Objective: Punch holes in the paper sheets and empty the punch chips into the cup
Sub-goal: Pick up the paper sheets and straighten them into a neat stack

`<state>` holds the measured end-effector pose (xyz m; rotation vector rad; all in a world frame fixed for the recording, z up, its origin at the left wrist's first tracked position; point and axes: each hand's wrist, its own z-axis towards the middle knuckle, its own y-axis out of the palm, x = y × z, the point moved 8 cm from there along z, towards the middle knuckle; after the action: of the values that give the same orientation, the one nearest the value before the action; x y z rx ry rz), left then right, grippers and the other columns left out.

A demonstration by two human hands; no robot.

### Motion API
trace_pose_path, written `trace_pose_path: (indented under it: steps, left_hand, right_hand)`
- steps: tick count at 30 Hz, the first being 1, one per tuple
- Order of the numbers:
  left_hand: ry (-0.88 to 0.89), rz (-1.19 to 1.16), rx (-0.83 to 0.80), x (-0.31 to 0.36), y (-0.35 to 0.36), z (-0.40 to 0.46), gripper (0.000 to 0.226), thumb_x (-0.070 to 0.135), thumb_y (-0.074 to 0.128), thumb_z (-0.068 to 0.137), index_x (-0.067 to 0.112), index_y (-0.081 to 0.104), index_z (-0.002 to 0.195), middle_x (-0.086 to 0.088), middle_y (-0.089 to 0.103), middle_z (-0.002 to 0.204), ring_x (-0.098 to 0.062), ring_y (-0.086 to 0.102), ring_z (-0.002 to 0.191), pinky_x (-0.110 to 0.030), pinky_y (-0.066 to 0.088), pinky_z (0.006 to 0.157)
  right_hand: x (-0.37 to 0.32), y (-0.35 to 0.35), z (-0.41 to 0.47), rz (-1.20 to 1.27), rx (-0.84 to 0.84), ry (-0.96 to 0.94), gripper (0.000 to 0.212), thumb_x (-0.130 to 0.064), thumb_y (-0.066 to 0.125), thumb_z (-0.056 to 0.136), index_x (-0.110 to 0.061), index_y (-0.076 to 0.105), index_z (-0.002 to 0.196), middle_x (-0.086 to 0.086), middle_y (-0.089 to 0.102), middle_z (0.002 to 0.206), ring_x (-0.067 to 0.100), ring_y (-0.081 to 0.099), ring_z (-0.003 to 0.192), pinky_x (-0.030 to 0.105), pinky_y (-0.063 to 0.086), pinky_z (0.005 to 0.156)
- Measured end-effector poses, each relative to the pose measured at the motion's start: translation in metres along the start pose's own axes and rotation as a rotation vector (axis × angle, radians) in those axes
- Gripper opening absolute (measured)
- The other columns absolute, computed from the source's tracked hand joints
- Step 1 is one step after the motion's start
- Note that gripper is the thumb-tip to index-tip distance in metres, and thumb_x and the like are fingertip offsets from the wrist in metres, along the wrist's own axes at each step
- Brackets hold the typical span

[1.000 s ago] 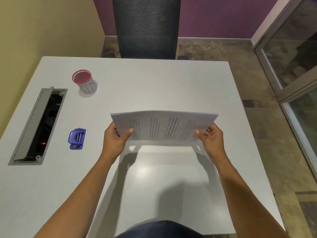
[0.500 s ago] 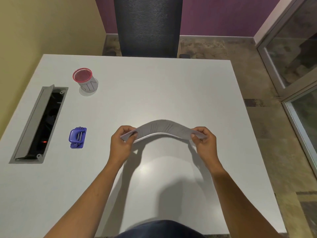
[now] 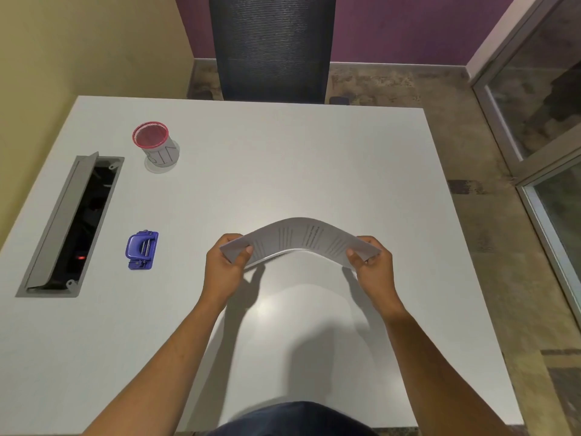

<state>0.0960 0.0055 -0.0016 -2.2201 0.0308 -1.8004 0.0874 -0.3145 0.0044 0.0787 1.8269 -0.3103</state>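
I hold a thin stack of printed paper sheets (image 3: 298,239) above the middle of the white table (image 3: 283,158). The sheets are bowed upward in an arch. My left hand (image 3: 224,269) pinches their left end and my right hand (image 3: 372,267) pinches their right end. A small blue hole punch (image 3: 142,250) lies on the table well to the left of my left hand. The cup (image 3: 156,146), grey mesh with a red rim, stands upright at the far left.
An open cable hatch (image 3: 70,225) with a raised grey lid is cut into the table's left side. A dark mesh office chair (image 3: 272,47) stands beyond the far edge. Glass door panels (image 3: 544,99) are on the right.
The sheets were first held up flat facing me, then tipped down and bent into an arch. Both hands came a little closer together. The punch and cup have not moved.
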Motion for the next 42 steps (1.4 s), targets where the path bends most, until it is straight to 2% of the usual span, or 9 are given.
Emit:
trace_pose_path:
  steps: [10, 15, 18, 26, 29, 33, 35, 39, 42]
  left_hand:
    - [-0.043, -0.051, 0.007, -0.002, -0.008, -0.001, 0.032, 0.022, 0.076, 0.074, 0.031, 0.062, 0.101, 0.006, 0.067, 0.101, -0.011, 0.066, 0.091, -0.043, 0.055, 0.084]
    - [0.211, 0.125, 0.061, 0.042, -0.023, 0.003, 0.057, 0.019, 0.081, 0.074, 0.03, 0.052, 0.122, 0.007, 0.056, 0.126, -0.012, 0.055, 0.118, -0.021, 0.041, 0.102]
    - [0.502, 0.469, -0.03, 0.087, -0.004, -0.002, 0.057, 0.031, 0.078, 0.073, 0.024, 0.056, 0.125, 0.01, 0.057, 0.127, -0.013, 0.051, 0.121, -0.032, 0.034, 0.107]
    - [0.456, 0.472, -0.309, 0.112, 0.061, -0.013, 0.024, 0.011, 0.066, 0.085, 0.028, 0.067, 0.101, 0.019, 0.069, 0.097, -0.005, 0.064, 0.092, -0.032, 0.051, 0.086]
    - [0.435, 0.398, -0.304, 0.11, 0.058, -0.013, 0.021, 0.009, 0.06, 0.088, 0.029, 0.066, 0.092, 0.019, 0.068, 0.087, -0.005, 0.063, 0.082, -0.023, 0.049, 0.072]
    - [0.323, 0.199, -0.265, 0.102, 0.041, -0.012, 0.031, 0.01, 0.07, 0.088, 0.041, 0.068, 0.089, 0.036, 0.068, 0.09, 0.011, 0.064, 0.086, -0.004, 0.044, 0.072]
    - [0.252, 0.084, -0.239, 0.094, 0.033, -0.01, 0.03, 0.013, 0.073, 0.087, 0.041, 0.067, 0.095, 0.034, 0.071, 0.091, 0.009, 0.067, 0.089, -0.005, 0.047, 0.074]
    - [0.158, -0.082, -0.214, 0.081, 0.029, -0.009, 0.026, 0.013, 0.074, 0.087, 0.036, 0.069, 0.098, 0.022, 0.075, 0.096, 0.0, 0.071, 0.092, -0.012, 0.053, 0.076]
    - [0.112, -0.107, -0.195, 0.074, 0.028, -0.007, 0.023, 0.016, 0.075, 0.086, 0.036, 0.071, 0.098, 0.016, 0.076, 0.098, -0.005, 0.071, 0.094, -0.017, 0.055, 0.078]
  right_hand:
    - [0.0, -0.009, 0.004, -0.101, 0.035, 0.002, 0.025, -0.006, 0.064, 0.092, -0.028, 0.064, 0.103, -0.016, 0.069, 0.094, -0.001, 0.066, 0.087, 0.008, 0.052, 0.065]
    - [-0.055, -0.014, 0.009, -0.267, -0.017, -0.22, 0.041, 0.003, 0.063, 0.087, -0.038, 0.064, 0.085, -0.03, 0.068, 0.085, -0.01, 0.063, 0.084, 0.005, 0.045, 0.072]
    - [-0.085, -0.008, 0.008, -0.359, -0.068, -0.362, 0.037, 0.007, 0.061, 0.086, -0.03, 0.066, 0.086, -0.029, 0.067, 0.087, -0.006, 0.062, 0.087, 0.008, 0.044, 0.076]
    - [-0.148, 0.03, -0.02, -0.589, -0.155, -0.726, 0.04, 0.02, 0.06, 0.071, -0.013, 0.073, 0.089, -0.004, 0.074, 0.09, 0.016, 0.064, 0.087, 0.053, 0.034, 0.11]
    - [-0.155, 0.023, -0.025, -0.601, -0.102, -0.783, 0.038, 0.0, 0.07, 0.079, -0.019, 0.069, 0.112, -0.005, 0.068, 0.116, 0.018, 0.058, 0.117, 0.058, 0.022, 0.117]
    - [-0.125, -0.017, -0.013, -0.309, 0.016, -0.477, 0.095, -0.036, 0.081, 0.075, -0.043, 0.022, 0.148, -0.026, 0.019, 0.155, -0.007, 0.017, 0.143, 0.022, 0.021, 0.118]
    - [-0.102, -0.024, -0.008, -0.148, -0.006, -0.322, 0.108, -0.028, 0.086, 0.074, -0.039, 0.013, 0.152, -0.018, 0.016, 0.161, -0.007, 0.017, 0.145, 0.025, 0.022, 0.117]
    - [-0.067, -0.001, -0.005, 0.077, -0.231, -0.116, 0.066, 0.003, 0.078, 0.078, -0.026, 0.05, 0.131, -0.002, 0.06, 0.134, 0.014, 0.057, 0.125, 0.046, 0.039, 0.112]
    - [-0.055, 0.009, -0.003, 0.027, -0.197, -0.065, 0.038, 0.006, 0.072, 0.083, -0.025, 0.066, 0.103, -0.011, 0.076, 0.1, 0.009, 0.071, 0.099, 0.042, 0.053, 0.098]
